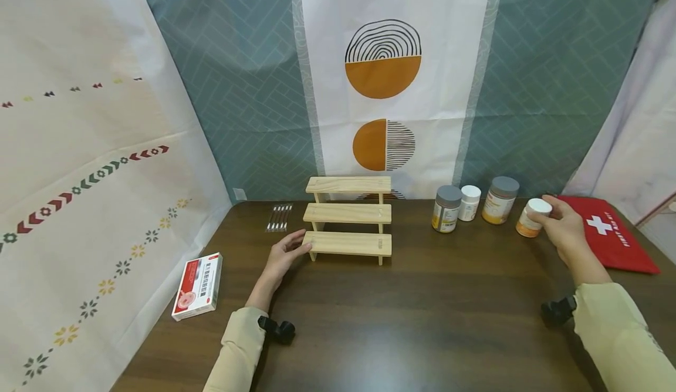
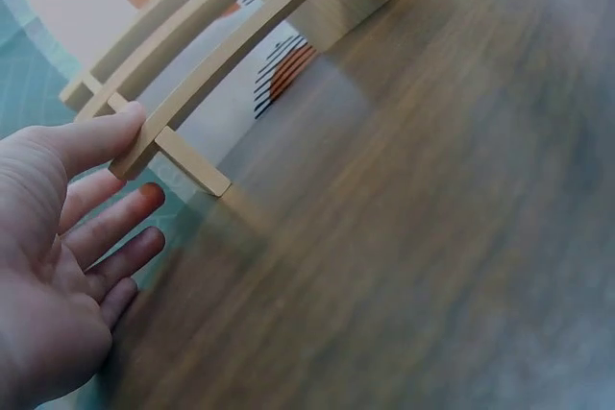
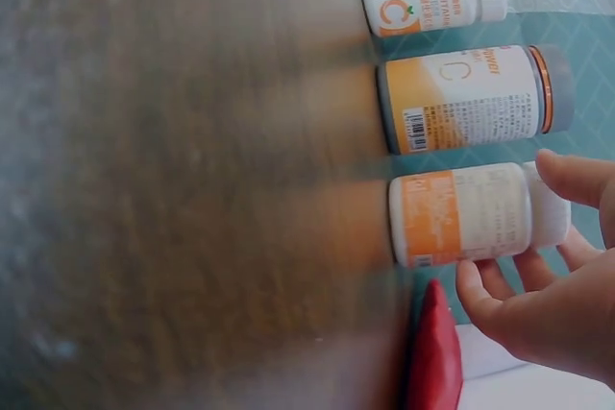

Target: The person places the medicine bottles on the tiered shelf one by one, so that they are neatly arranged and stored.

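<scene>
At the left end of a three-tier wooden shelf stand (image 1: 348, 243), my left hand (image 1: 283, 257) pinches the lowest board. In the left wrist view the thumb (image 2: 110, 136) lies on the board's end, and the other fingers are spread below. Far to the right, my right hand (image 1: 566, 227) grips a white-capped pill bottle (image 1: 530, 219) with an orange and white label. Its thumb is at the cap and its fingers come round the other side, as the right wrist view shows. The bottle (image 3: 466, 215) stands upright on the table.
Left of that bottle stand a grey-capped bottle (image 1: 500, 201), a small white bottle (image 1: 469, 203) and another grey-capped bottle (image 1: 446, 209). A red first aid pouch (image 1: 615, 239) lies at right. Cotton swabs (image 1: 279, 218) and a red-white box (image 1: 198, 286) are on the table's left side.
</scene>
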Demonstrator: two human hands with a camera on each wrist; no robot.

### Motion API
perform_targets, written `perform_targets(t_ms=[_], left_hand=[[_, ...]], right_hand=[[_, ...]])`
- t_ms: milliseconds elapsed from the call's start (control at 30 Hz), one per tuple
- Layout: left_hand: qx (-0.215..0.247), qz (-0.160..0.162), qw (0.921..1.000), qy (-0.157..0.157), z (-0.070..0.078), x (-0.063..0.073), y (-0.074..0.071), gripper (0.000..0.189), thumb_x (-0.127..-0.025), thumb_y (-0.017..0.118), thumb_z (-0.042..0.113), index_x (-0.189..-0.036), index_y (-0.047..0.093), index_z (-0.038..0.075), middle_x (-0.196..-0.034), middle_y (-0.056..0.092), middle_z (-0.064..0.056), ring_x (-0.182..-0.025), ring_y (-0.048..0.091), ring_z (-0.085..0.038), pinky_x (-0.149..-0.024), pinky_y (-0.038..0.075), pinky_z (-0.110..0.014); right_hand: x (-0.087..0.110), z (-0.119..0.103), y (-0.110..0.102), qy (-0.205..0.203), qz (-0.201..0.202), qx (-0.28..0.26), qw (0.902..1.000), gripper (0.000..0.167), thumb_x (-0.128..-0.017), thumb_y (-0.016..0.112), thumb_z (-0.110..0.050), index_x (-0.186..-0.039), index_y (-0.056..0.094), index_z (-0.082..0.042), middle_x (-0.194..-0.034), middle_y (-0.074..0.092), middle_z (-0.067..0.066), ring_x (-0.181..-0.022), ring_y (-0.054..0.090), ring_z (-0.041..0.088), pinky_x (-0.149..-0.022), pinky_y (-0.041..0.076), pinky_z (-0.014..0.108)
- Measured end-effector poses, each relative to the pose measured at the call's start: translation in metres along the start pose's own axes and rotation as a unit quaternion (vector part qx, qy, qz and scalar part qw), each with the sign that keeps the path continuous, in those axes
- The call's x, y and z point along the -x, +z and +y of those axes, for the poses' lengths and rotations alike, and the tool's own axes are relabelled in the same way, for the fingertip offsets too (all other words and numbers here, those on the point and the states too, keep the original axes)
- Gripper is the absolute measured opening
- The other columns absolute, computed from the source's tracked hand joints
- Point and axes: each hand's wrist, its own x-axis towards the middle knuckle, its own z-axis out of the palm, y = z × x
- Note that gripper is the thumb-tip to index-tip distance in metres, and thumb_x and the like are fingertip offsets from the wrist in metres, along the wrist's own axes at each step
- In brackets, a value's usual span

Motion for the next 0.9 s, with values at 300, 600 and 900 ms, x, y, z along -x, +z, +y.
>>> perform_targets(t_ms=[300, 600, 900], left_hand=[[0.004, 0.029, 0.9995, 0.011, -0.004, 0.000, 0.000, 0.049, -0.092, 0.068, 0.021, -0.138, 0.056, 0.010, -0.133, 0.060, -0.018, -0.125, 0.055, -0.027, -0.105, 0.043, -0.038], [-0.007, 0.023, 0.9995, 0.021, 0.023, 0.018, 0.004, 0.047, -0.092, 0.068, 0.013, -0.135, 0.056, 0.002, -0.126, 0.064, -0.023, -0.122, 0.058, -0.031, -0.098, 0.046, -0.032], [-0.003, 0.023, 0.9996, 0.017, 0.027, 0.022, 0.002, 0.048, -0.092, 0.068, 0.014, -0.137, 0.056, 0.003, -0.128, 0.063, -0.024, -0.125, 0.056, -0.034, -0.098, 0.045, -0.034]], right_hand=[[-0.002, 0.008, 0.003, 0.005, 0.023, -0.032, 0.9992, 0.066, -0.097, 0.057, -0.028, -0.155, 0.027, -0.015, -0.156, 0.033, 0.019, -0.089, 0.033, -0.012, -0.074, 0.036, 0.007], [-0.004, 0.011, 0.000, 0.032, 0.007, -0.024, 0.9992, 0.068, -0.098, 0.055, -0.032, -0.156, 0.024, -0.017, -0.161, 0.024, 0.018, -0.120, 0.040, 0.021, -0.100, 0.043, 0.029], [-0.001, 0.005, -0.008, -0.009, 0.007, -0.088, 0.9960, 0.067, -0.094, 0.064, -0.025, -0.153, 0.033, -0.020, -0.096, 0.042, -0.033, -0.085, 0.038, -0.010, -0.067, 0.039, 0.003]])
